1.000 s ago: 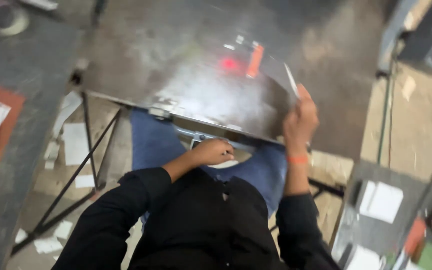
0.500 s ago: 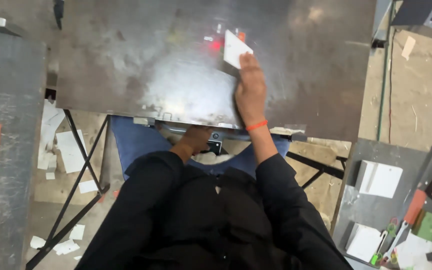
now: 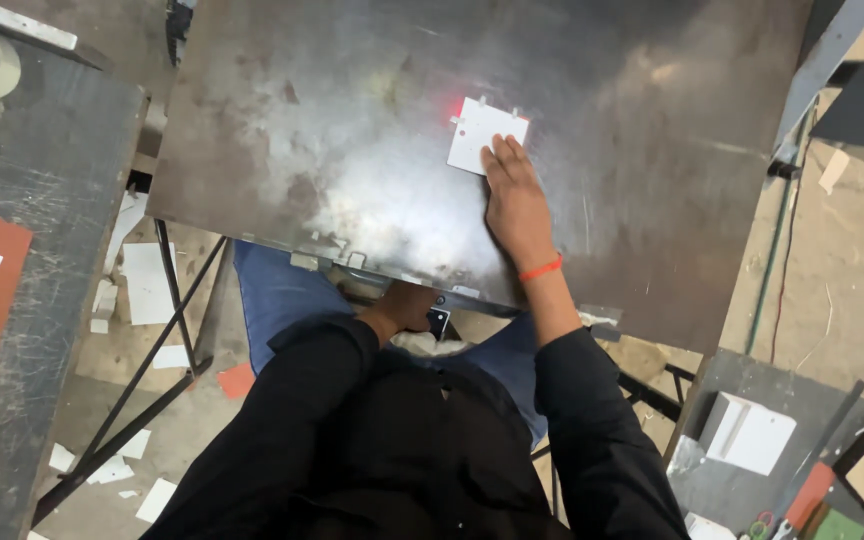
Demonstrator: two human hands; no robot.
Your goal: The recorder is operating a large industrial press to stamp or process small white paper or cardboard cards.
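Your right hand [image 3: 514, 200] lies flat, palm down, on the steel plate [image 3: 352, 150] in front of you. Its fingers are stretched out and rest on the lower right corner of a small white card [image 3: 482, 132]; you press the card down, and nothing is clasped. The card is a thin, matte, nearly square piece with tiny tabs along its top edge and a small dot near its left side. It lies tilted, in the middle part of the plate, somewhat nearer the far edge than the near one, and a faint red glow shows on the metal just beside its upper left corner.

The plate is a broad, dull grey sheet, scuffed and blotched with rusty brown patches, and it has a bright sheen toward the near edge. An orange band [image 3: 540, 269] circles your right wrist.

Your left hand [image 3: 407, 308] sits under the near edge of the plate, above your lap; the plate hides its fingers, so I cannot tell whether it grips anything.

White offcuts [image 3: 142, 275] litter the floor to your left, and a white block [image 3: 749, 432] rests on the dark side table at your right.
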